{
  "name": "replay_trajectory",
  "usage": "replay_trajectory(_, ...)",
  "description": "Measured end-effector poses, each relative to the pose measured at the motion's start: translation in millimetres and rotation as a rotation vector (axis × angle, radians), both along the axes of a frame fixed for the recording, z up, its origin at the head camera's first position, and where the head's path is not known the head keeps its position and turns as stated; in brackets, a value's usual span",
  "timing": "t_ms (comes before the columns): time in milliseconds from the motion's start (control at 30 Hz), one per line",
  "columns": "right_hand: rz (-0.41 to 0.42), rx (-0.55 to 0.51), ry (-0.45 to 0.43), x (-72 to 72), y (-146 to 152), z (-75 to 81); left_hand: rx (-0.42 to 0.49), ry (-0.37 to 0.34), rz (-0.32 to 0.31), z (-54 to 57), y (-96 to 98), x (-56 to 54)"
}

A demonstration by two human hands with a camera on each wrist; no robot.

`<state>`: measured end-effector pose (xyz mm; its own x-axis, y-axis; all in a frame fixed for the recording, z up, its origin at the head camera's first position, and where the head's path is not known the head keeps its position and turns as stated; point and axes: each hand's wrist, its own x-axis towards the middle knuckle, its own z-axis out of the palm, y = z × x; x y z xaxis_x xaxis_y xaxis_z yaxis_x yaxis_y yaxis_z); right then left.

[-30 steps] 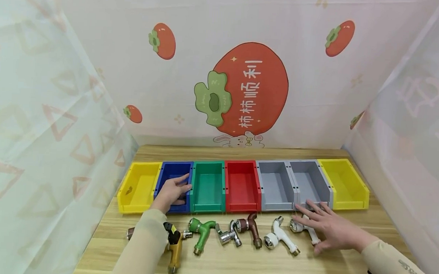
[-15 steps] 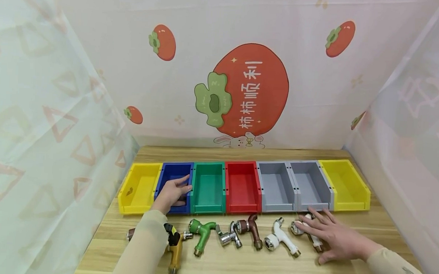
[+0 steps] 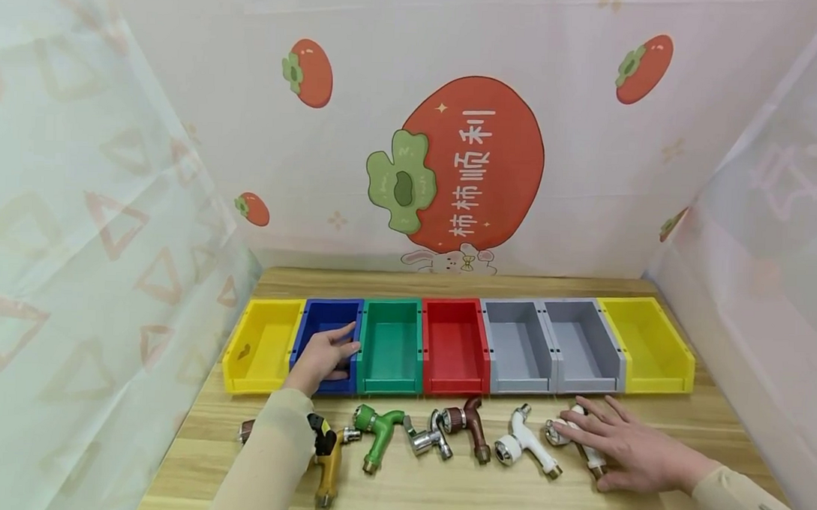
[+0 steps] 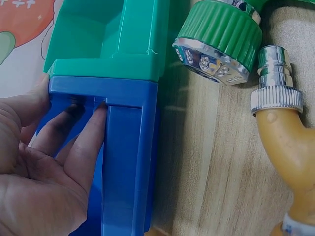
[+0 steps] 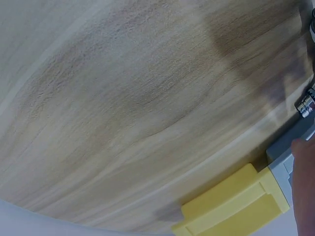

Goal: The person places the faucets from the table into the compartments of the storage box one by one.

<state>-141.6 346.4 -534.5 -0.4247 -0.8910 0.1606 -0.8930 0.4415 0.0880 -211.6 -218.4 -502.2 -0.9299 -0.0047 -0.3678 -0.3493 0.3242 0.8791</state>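
Observation:
In the head view my left hand (image 3: 322,357) reaches into the blue bin (image 3: 331,306). The left wrist view shows its fingers (image 4: 88,142) against the inside of the blue wall and the thumb at the wall's upper edge, beside the green bin (image 4: 103,69); the hand holds the bin by this wall. My right hand (image 3: 634,447) lies over a white faucet (image 3: 592,455), fingers spread and thumb near its threaded end. The hand covers part of that faucet. The right wrist view catches only a sliver of the hand (image 5: 306,182).
A red bin (image 3: 453,386), two grey bins (image 3: 520,385) and yellow bins (image 3: 659,385) complete the row. In front lie a yellow faucet (image 3: 328,473), a green faucet (image 3: 379,438), a chrome faucet (image 3: 427,439), a brown faucet (image 3: 473,430) and another white faucet (image 3: 532,443). My left sleeve partly hides a brown-knobbed one (image 3: 245,430).
My right hand has drawn back from the grey bin's front toward the table's near side, and the white faucet under it has shifted slightly that way. The left hand stays in place.

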Motion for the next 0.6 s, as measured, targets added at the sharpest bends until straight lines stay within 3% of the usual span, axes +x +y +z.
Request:
replay_trajectory(333, -0.060, -0.027, -0.108, 3.0, -1.4, -3.4, 0.017, -0.010, 0.000, -3.2, -1.0, -1.4)
replay_trajectory(600, -0.098, -0.047, -0.142, 6.6, -11.2, 6.0, 0.014, -0.002, -0.002, -4.3, -2.4, -1.8)
